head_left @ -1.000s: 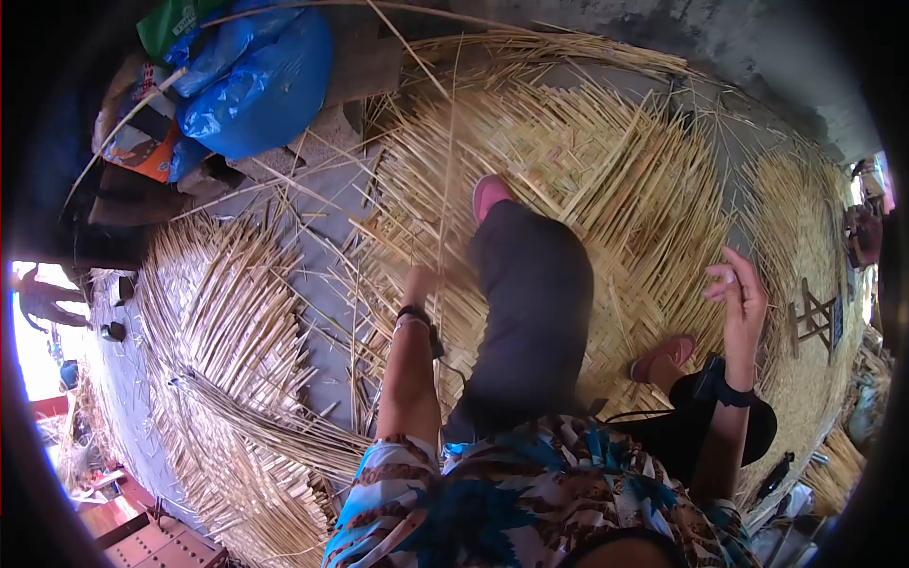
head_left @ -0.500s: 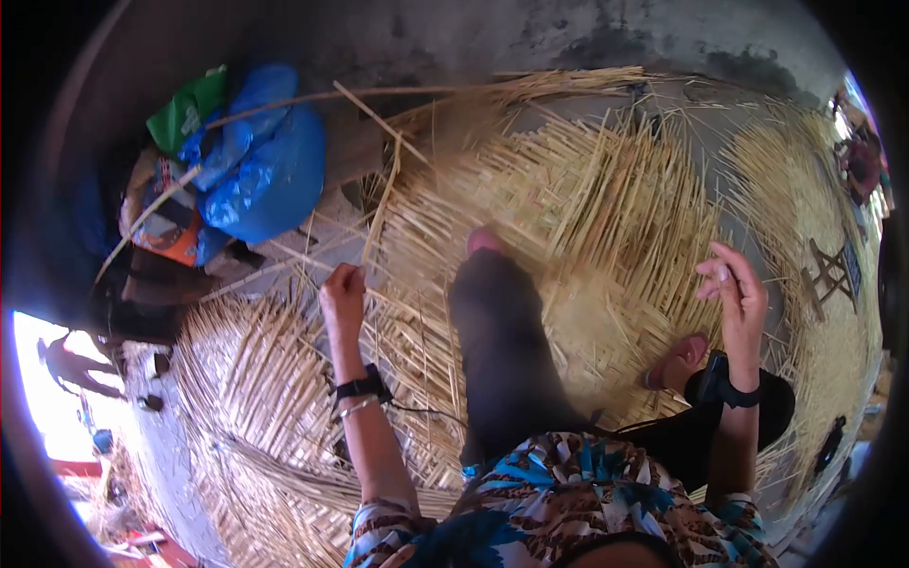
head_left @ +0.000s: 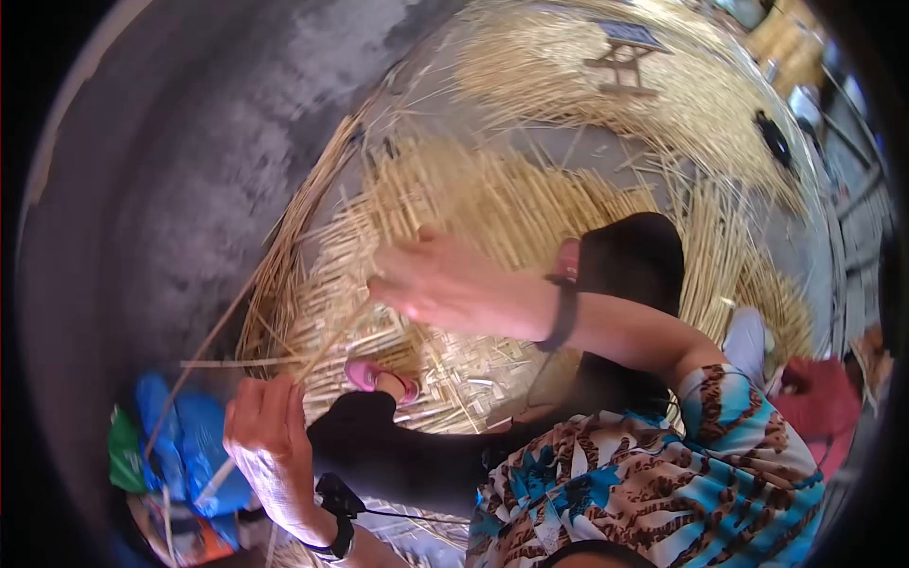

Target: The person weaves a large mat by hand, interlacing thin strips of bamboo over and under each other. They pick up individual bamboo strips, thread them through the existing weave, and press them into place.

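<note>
My left hand [head_left: 270, 445] is closed around a pale reed strip [head_left: 336, 338] at the lower left. One end of the strip sticks out below this hand. Its other part runs up to my right hand [head_left: 436, 284], whose fingers are bent around it; motion blurs that hand, so the exact grip is hard to see. Beneath both hands spreads a woven reed mat [head_left: 473, 383], with long loose strip ends along its far side. My two feet in pink shoes rest on the mat.
Blue plastic bags [head_left: 204, 454] and a green bag [head_left: 125, 450] lie at the lower left by the grey wall [head_left: 218, 180]. A bundle of long reeds [head_left: 308, 189] follows the wall's foot. Another mat [head_left: 530, 71] carries a small wooden stool [head_left: 625, 62]. Red cloth [head_left: 819, 407] shows at right.
My view and body have turned to the right. My right hand has swung across in front of me, and the hands, previously far apart, are now nearer with a reed strip between them.
</note>
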The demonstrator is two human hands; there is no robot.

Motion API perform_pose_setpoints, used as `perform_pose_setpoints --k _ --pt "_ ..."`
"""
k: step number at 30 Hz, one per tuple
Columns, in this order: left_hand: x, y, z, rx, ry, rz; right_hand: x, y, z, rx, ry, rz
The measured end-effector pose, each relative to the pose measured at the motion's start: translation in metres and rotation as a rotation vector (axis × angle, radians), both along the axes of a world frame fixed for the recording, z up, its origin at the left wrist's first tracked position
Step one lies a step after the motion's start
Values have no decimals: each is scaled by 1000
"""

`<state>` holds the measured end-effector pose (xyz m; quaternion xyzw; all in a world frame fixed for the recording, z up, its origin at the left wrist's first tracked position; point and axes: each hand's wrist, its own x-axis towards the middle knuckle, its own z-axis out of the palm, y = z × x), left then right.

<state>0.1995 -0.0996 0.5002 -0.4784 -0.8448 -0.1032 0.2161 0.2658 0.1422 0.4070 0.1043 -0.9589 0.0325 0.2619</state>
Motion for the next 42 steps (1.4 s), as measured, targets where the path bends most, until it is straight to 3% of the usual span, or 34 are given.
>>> perform_pose_setpoints --k 4,5,7,9,11,12,13,14,15,17,20,23,25,27,28,29,30,32,33,36,37,39,42 --pt "6 46 7 -10 216 -52 9 23 -32 -236 220 124" --pt "11 58 10 11 421 -64 9 27 -32 -240 232 129" --pt "13 68 1 208 563 -142 10 39 -27 -368 -35 -21" --pt "12 84 -5 357 363 -337 13 46 -22 -465 -12 -62" --pt "8 103 -9 293 65 -344 14 53 -21 -892 128 38" --pt "-2 112 -14 294 70 -339 15 54 -15 -1042 184 115" --pt "-15 122 -23 241 -219 -408 17 53 -7 -1040 182 123" --pt "-25 126 -34 188 -511 -472 19 50 0 -1341 172 206" --pt "-30 129 -44 192 -509 -465 20 48 4 -1643 158 289" --pt "-35 138 -62 15 -595 -526 19 45 -1 -1675 163 308" --pt "-44 142 -72 39 -802 -460 16 43 -15 -1822 106 352" --pt "-62 147 -83 104 -810 -442 13 49 -18 -1831 210 285" --pt "-76 143 -100 63 -437 -393 20 65 -18 -1696 35 160" --pt "-91 132 -99 103 -424 -251 26 71 -2 -931 -477 51" --pt "-98 127 -95 180 -393 -214 25 67 -13 -882 -524 111" --pt "-108 123 -99 282 -318 -196 23 56 -8 -937 -376 223" --pt "-104 119 -85 362 -570 -81 24 45 3 -981 -238 308" --pt "-100 116 -80 345 -570 -83 26 40 39 -795 57 400" --pt "-99 115 -80 311 -558 -101 27 38 52 -779 36 375" --pt "-92 118 -81 356 -423 -193 27 34 89 -1293 634 737" --pt "-90 119 -80 381 -433 -224 22 34 102 -1149 845 526" --pt "-86 118 -75 313 -469 -163 32 46 130 -1044 737 559" --pt "-78 115 -68 272 -430 -215 44 48 147 -866 313 535"
